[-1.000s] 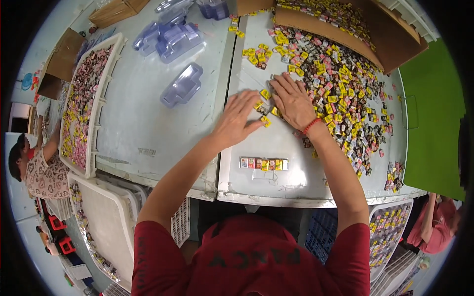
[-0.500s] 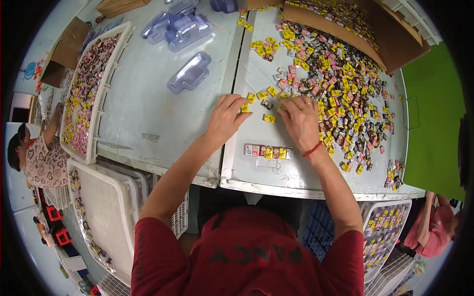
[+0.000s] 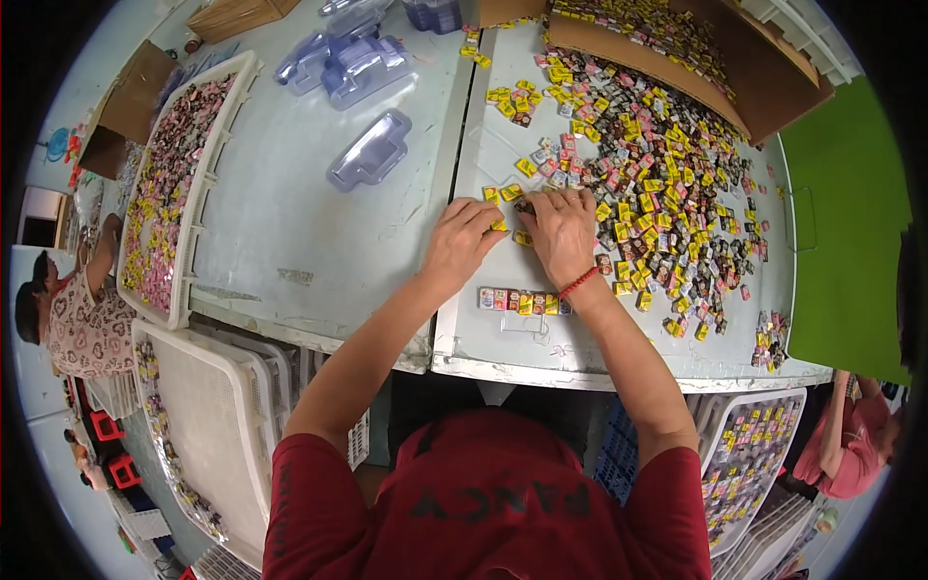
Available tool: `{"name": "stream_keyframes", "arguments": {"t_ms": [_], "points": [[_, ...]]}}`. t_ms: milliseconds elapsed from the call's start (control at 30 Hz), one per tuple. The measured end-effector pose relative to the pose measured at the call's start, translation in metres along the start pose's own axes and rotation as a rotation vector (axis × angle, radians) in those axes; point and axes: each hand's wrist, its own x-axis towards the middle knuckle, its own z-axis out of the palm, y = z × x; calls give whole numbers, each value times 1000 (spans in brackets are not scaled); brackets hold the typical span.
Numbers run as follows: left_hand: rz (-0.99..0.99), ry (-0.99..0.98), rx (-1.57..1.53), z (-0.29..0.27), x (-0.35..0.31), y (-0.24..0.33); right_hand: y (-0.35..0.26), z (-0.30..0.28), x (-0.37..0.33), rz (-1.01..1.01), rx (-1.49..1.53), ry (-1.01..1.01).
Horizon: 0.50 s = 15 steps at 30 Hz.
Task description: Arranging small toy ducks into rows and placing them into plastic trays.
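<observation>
Pinching with your left hand [image 3: 460, 242], you've got a little yellow block [image 3: 499, 225] at its two o'clock, probably light, stiff and kinda slick, so grab the side edges, while your right hand [image 3: 562, 234] curls its fingers, pinch unclear.

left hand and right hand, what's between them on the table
In the head view, a few small yellow pieces lie between the left hand and the right hand.

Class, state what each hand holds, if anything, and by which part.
Left hand: small yellow rectangular block, apparently by opposite edges. Right hand: grip hidden, cannot tell.
</observation>
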Motion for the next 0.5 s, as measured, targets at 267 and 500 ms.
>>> {"name": "stream_keyframes", "arguments": {"t_ms": [267, 500], "points": [[19, 38, -8, 8, 6, 0, -2, -11, 1, 55, 59, -68], [76, -15, 0, 14, 13, -1, 48, -12, 35, 113, -43, 24]]}}
